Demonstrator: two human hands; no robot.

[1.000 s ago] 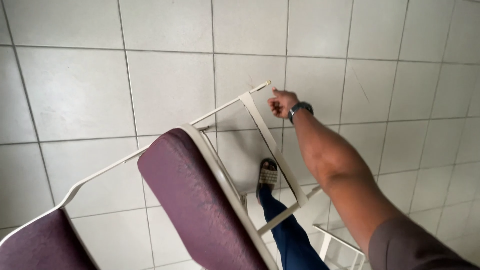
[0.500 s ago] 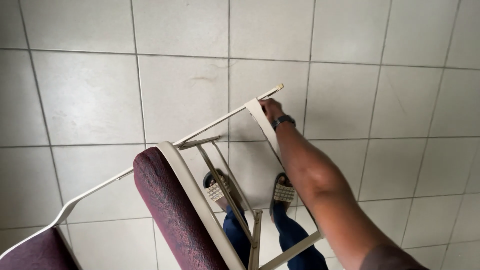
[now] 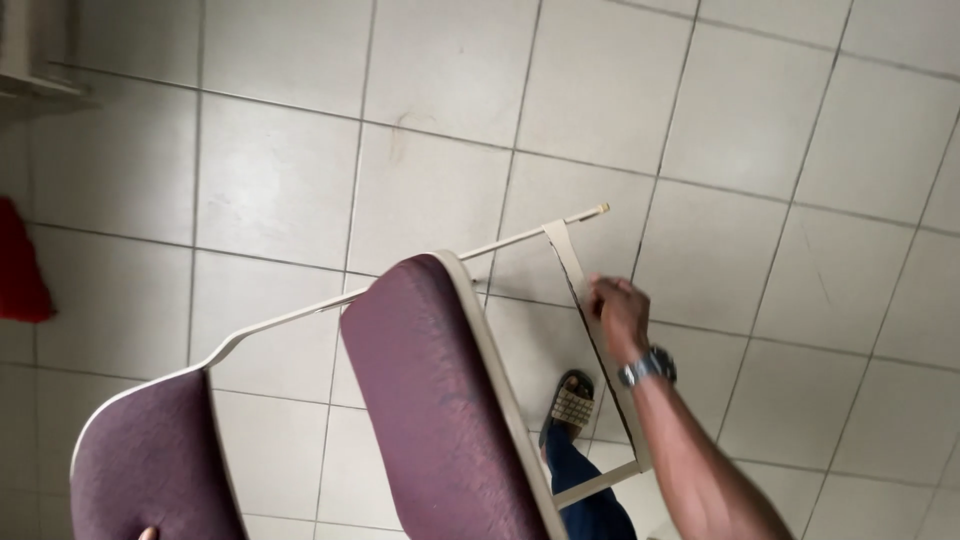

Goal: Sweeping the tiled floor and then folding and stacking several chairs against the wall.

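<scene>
I hold a folding chair tilted in the air above the tiled floor; it has a cream metal frame, a maroon padded seat and a maroon backrest. My right hand, with a dark watch on the wrist, is closed on the flat cream crossbar between the chair's legs. Only a fingertip of my left hand shows at the bottom edge, under the backrest. The rest of that hand is hidden.
The floor is pale square tiles with dark grout lines. A red object lies at the left edge and a pale ledge sits at the top left. My sandalled foot and blue trouser leg stand beneath the chair.
The chair has swung so the broad face of its seat now shows. My right hand has slid down the crossbar. The view has shifted, revealing the red object at the left.
</scene>
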